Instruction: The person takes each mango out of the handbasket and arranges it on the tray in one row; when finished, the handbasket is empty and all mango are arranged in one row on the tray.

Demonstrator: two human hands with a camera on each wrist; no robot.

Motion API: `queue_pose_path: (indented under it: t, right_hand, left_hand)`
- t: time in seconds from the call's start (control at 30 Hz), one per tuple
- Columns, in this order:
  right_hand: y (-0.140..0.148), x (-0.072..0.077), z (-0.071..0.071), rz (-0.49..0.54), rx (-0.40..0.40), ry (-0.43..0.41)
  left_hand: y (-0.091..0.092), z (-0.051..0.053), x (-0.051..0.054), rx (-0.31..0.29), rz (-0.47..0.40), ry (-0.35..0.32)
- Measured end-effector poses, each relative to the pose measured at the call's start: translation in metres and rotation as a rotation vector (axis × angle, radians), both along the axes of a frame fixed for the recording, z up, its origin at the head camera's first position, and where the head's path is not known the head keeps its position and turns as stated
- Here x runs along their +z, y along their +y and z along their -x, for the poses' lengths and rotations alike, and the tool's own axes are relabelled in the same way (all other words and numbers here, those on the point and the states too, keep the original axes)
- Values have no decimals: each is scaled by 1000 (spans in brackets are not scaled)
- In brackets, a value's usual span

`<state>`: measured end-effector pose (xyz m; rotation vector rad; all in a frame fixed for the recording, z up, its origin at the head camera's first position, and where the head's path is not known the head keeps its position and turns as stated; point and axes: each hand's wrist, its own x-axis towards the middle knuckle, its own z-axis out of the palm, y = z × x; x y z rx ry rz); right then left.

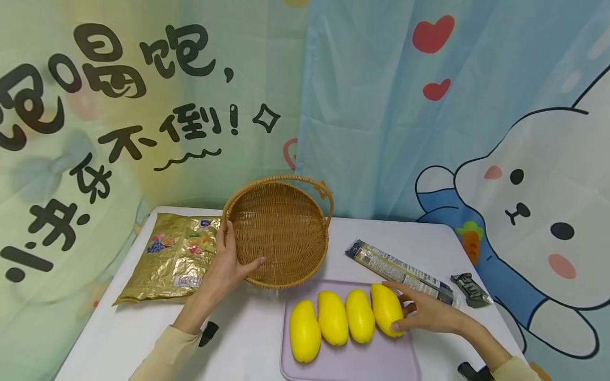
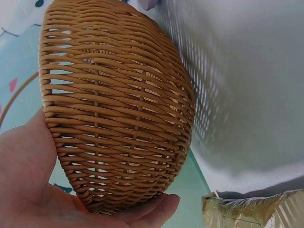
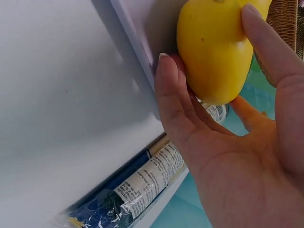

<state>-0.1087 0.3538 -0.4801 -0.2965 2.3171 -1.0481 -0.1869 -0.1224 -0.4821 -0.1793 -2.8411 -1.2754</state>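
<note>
My left hand holds a round brown wicker basket by its left side, thumb over the inside and fingers behind. The basket is tilted, its bare inside facing me. In the left wrist view, the palm and fingers of that hand lie against the woven wall. My right hand grips the rightmost yellow mango, thumb on the near side and fingers round the far end. Several mangoes stand in a row on a pale purple tray. In the right wrist view, the fingertips touch the mango.
A gold snack bag lies at the left of the white table. Behind my right hand is a long wrapped packet, with a small dark wrapped piece to its right. A printed curtain hangs along the table's back edge.
</note>
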Motion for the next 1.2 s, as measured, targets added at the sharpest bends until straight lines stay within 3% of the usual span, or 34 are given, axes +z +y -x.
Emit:
queue_pose_path:
  t: [0.2,0.67,0.93,1.2]
  right_hand:
    - [-1,-1,0,-23,15,21]
    - [-3,-1,0,-7,-1,-24]
    - [-2,-2,-1,-7,-15,-45]
    - [-1,5,5,-43,-17,-32]
  left_hand:
    - [-2,1,0,10,4,5]
    - [-5,7,-2,4,13,36]
    - [-9,9,0,-11,0,-24]
    - [-14,13,0,-32,-24,-32]
